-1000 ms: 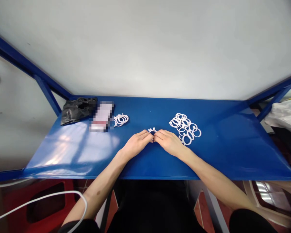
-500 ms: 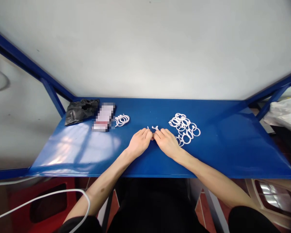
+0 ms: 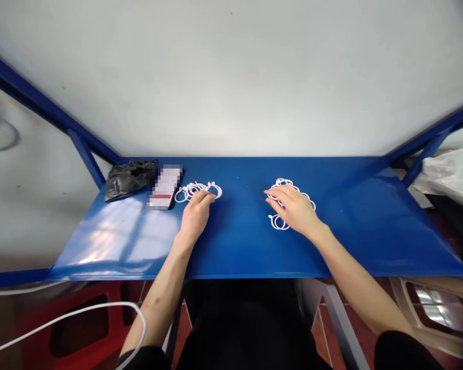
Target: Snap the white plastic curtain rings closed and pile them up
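Several white plastic curtain rings point(image 3: 183, 199) lie overlapping on the blue table. My left hand point(image 3: 196, 213) is at their near side, fingers pinched around the edge of a white curtain ring point(image 3: 218, 191) at the right end of this group. Over on the right, my right hand point(image 3: 298, 208) reaches above a second pile of white curtain rings point(image 3: 283, 181), thumb and fingers apart, partly covering it. Two rings point(image 3: 279, 228) of that pile show below the hand. Nothing is visible between the right fingertips.
A black plastic bag point(image 3: 129, 180) and a phone with a blurred screen point(image 3: 165, 187) lie at the table's left. The blue tabletop point(image 3: 239, 241) meets a pale wall behind. A white cable point(image 3: 81, 308) hangs at lower left, and a white plastic bag point(image 3: 447, 177) is off to the right.
My hands were together at the middle with small white pieces between them. Now the left has moved to the left-hand rings, where one more ring shows, and the right has moved over the right-hand pile.
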{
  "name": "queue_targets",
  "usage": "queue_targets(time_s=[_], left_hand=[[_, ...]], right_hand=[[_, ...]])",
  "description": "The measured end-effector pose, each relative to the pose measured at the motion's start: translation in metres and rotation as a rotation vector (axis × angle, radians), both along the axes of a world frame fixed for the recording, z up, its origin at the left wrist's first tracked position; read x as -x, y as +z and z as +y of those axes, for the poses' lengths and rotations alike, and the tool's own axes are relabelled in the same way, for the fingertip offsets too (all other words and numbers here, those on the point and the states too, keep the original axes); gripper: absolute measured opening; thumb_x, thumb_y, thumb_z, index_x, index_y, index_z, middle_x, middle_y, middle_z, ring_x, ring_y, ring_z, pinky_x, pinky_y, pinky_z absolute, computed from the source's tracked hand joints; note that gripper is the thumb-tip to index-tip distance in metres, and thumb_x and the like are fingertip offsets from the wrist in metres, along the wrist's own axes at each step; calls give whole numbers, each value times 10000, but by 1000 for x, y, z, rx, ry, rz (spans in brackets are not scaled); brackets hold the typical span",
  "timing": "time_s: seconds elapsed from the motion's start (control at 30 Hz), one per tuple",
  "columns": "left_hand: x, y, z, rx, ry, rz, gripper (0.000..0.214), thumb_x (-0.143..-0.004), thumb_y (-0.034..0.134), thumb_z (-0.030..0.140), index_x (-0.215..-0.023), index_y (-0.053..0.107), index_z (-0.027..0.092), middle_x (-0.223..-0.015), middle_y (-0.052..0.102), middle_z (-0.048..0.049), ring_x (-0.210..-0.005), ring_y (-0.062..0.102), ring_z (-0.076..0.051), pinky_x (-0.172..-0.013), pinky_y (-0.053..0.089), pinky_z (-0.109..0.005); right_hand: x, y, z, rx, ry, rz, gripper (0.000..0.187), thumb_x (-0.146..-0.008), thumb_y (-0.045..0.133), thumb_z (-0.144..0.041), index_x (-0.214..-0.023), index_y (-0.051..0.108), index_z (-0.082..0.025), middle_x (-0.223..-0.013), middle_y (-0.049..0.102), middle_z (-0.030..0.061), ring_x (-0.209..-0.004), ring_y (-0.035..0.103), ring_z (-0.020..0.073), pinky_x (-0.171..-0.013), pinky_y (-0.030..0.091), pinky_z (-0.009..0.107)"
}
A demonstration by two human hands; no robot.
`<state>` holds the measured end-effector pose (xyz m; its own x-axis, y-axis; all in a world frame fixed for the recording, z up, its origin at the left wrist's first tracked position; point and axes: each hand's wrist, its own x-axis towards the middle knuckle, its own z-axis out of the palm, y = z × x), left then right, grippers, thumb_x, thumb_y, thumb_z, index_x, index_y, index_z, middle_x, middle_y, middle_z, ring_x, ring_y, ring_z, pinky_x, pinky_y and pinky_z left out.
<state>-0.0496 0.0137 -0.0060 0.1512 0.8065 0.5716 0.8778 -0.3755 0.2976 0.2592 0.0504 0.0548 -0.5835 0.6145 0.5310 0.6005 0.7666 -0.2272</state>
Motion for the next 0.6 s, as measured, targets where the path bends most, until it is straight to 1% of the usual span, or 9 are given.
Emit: queue_targets(time_s=[0.07,0.17,0.27,0.33,0.4,0.47,0.53,0.6], left_hand=[[9,-1,2,34,103,-5,226,-997,474,171,-1009,698,190,-1017,692,-87,-967,630,-224,-843,540,-336],[14,-1,1,61,225,32,247,-987,466,170,-1022,711,176,-1018,692,-117,-1026,604,-277,-888,533,-411],[12,3,-1,38,263,65,279,-978,456,138,-1101,703,183,-1114,699,-128,-1150,562,-304,-1015,487,-481],[8,5,-1,0,249,81,313,-960,469,108,-1182,675,185,-1221,678,-127,-1232,527,-309,-1104,426,-523],[2,8,-2,-40,210,87,334,-942,487,90,-1214,657,185,-1267,657,-128,-1267,508,-309,-1137,395,-543],[-6,10,-2,-75,149,77,301,-937,509,92,-1173,667,191,-1224,668,-123,-1236,528,-296,-1105,433,-519],[-14,10,-3,-97,72,58,235,-938,540,104,-1101,681,197,-1143,693,-106,-1158,562,-273,-1038,487,-467],[-22,10,-4,-103,-20,41,193,-939,560,103,-1052,681,201,-1072,714,-82,-1078,588,-247,-988,509,-426]], right_hand=[[-24,8,-2,29,-32,-62,190,-1013,577,-279,-1126,704,-194,-1068,736,76,-991,669,230,-847,584,386],[-53,12,-14,109,23,-228,197,-975,641,-355,-1065,728,-203,-1096,706,86,-1004,635,246,-846,577,401],[-67,6,-28,144,62,-396,202,-934,698,-353,-1071,743,-213,-1172,665,102,-1038,620,270,-845,575,428],[-68,-2,-34,116,58,-449,181,-932,699,-295,-1089,745,-218,-1191,654,106,-1038,622,270,-827,574,423],[-64,-9,-36,77,52,-450,158,-947,674,-249,-1086,746,-222,-1177,659,101,-1017,627,257,-812,569,404],[-58,-14,-35,56,61,-425,136,-965,651,-244,-1057,749,-227,-1157,669,91,-995,625,242,-807,558,386],[-53,-17,-33,57,87,-404,126,-976,638,-260,-1023,750,-228,-1144,679,84,-989,620,234,-808,545,375],[-48,-18,-31,50,115,-394,132,-989,619,-260,-994,745,-222,-1131,692,77,-985,613,228,-795,530,361]])
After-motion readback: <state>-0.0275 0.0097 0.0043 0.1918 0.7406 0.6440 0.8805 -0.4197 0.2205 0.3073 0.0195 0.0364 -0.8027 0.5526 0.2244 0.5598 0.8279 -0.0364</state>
